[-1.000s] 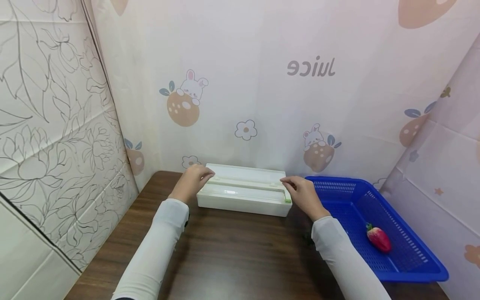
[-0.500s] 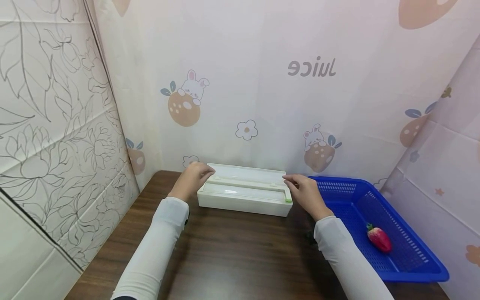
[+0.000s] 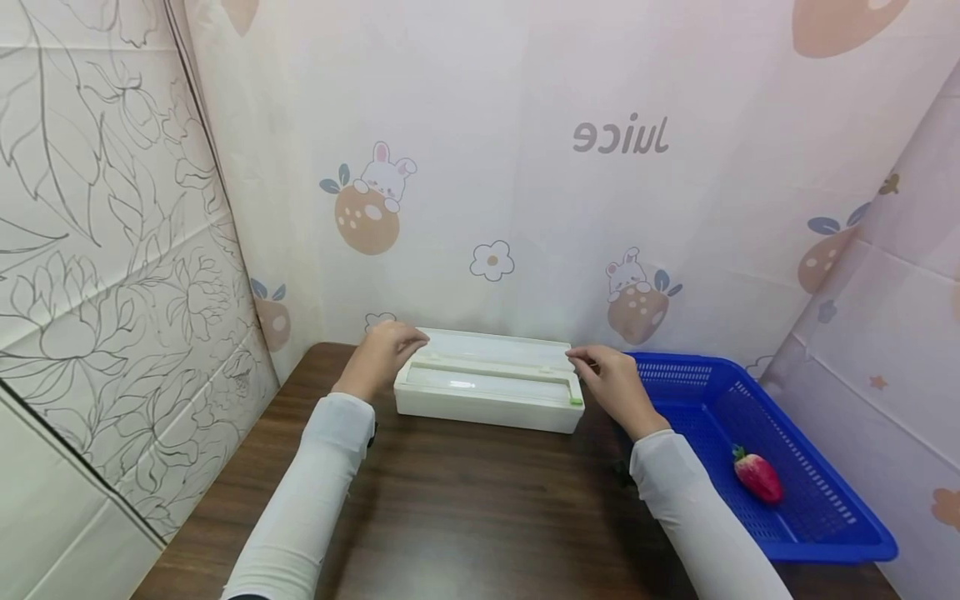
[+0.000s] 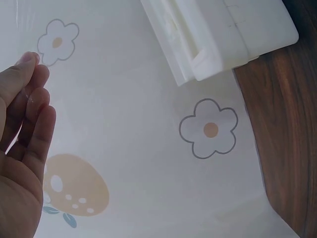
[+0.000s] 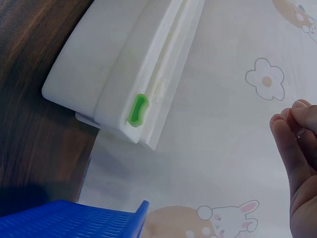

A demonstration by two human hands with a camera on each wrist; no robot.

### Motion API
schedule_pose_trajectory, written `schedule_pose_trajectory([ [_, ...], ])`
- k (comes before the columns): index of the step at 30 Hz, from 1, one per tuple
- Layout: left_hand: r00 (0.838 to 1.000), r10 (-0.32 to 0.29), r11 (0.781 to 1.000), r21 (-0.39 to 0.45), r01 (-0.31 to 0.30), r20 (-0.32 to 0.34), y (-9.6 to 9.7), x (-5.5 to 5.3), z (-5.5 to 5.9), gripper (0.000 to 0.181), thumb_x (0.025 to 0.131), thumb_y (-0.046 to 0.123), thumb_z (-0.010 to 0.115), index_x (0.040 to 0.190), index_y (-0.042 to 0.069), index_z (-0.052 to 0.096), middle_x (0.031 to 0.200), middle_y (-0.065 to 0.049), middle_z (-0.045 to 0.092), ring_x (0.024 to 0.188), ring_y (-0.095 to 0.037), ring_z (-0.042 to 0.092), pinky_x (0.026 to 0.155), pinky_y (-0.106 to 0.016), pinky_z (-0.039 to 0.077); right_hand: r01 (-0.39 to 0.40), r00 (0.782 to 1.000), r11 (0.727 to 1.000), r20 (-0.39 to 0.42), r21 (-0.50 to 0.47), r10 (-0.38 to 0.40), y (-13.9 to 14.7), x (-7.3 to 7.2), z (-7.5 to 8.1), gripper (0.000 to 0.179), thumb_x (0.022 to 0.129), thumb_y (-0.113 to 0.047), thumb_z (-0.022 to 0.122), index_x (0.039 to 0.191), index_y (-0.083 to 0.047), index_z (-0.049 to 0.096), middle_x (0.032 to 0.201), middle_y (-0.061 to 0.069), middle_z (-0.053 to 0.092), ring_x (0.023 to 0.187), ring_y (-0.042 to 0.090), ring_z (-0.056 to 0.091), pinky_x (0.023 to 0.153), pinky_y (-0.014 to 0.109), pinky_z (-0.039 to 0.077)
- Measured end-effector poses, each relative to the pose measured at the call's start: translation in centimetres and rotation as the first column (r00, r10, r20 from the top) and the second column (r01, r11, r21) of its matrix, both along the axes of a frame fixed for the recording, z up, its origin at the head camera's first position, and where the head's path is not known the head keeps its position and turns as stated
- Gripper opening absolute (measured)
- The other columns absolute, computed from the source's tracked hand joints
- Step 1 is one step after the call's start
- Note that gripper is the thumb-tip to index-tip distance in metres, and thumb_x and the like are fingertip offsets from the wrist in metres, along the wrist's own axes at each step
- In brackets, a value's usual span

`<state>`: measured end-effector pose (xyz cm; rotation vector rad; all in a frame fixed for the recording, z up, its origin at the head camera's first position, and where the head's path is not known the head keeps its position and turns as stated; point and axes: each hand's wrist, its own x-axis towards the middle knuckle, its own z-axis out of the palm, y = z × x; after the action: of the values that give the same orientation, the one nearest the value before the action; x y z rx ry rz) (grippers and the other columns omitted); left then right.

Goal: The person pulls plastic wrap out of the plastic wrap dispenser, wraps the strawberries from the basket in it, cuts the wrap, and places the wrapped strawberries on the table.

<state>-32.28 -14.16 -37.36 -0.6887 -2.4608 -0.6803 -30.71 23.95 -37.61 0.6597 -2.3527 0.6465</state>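
Observation:
A long white cling film dispenser (image 3: 487, 408) sits at the back of the table, with a green slider (image 5: 138, 110) at its right end. Its rear flap stands raised. My left hand (image 3: 386, 354) is above the left end, thumb against fingertips. Above the right end, my right hand (image 3: 611, 383) pinches in the same way. Clear cling film (image 5: 298, 134) shows as a faint glint at the right fingers; most of it is too transparent to make out. Faint vertical streaks also appear beyond the left fingertips in the left wrist view.
A blue plastic basket (image 3: 817, 554) stands on the right, holding a red strawberry-like fruit (image 3: 759, 479). Brown wood-grain tabletop (image 3: 480, 508) lies in front of the dispenser. A printed curtain (image 3: 487, 192) hangs close behind it.
Both hands have risen slightly, and the right hand has shifted a little to the right. The dispenser and basket have stayed in place.

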Motion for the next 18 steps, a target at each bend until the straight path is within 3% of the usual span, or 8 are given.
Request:
schedule_pose_trajectory([
  [7, 1.0, 0.027, 1.0, 0.006, -0.027, 0.007, -0.1, 0.3, 0.5, 0.019, 0.09, 0.027, 0.061, 0.102, 0.016, 0.072, 0.097, 0.002, 0.071, 0.083, -0.012, 0.05, 0.074, -0.032, 0.051, -0.002, 1.0, 1.0, -0.025, 0.02, 0.002, 0.0, 0.2, 0.5, 0.013, 0.085, -0.006, 0.066, 0.097, -0.009, 0.07, 0.09, 0.007, 0.07, 0.077, 0.013, 0.062, 0.064, 0.039, 0.058],
  [18, 0.997, 0.013, 1.0, 0.023, -0.011, -0.071, -0.1, 0.7, 1.4, 0.017, 0.088, 0.022, 0.064, 0.1, 0.014, 0.072, 0.097, 0.0, 0.071, 0.089, -0.014, 0.056, 0.079, -0.034, 0.052, 0.018, 1.0, 0.999, -0.023, 0.032, -0.018, 0.1, 0.4, 1.4, 0.014, 0.086, -0.007, 0.065, 0.099, -0.009, 0.07, 0.09, 0.007, 0.07, 0.079, 0.013, 0.061, 0.066, 0.039, 0.058],
])
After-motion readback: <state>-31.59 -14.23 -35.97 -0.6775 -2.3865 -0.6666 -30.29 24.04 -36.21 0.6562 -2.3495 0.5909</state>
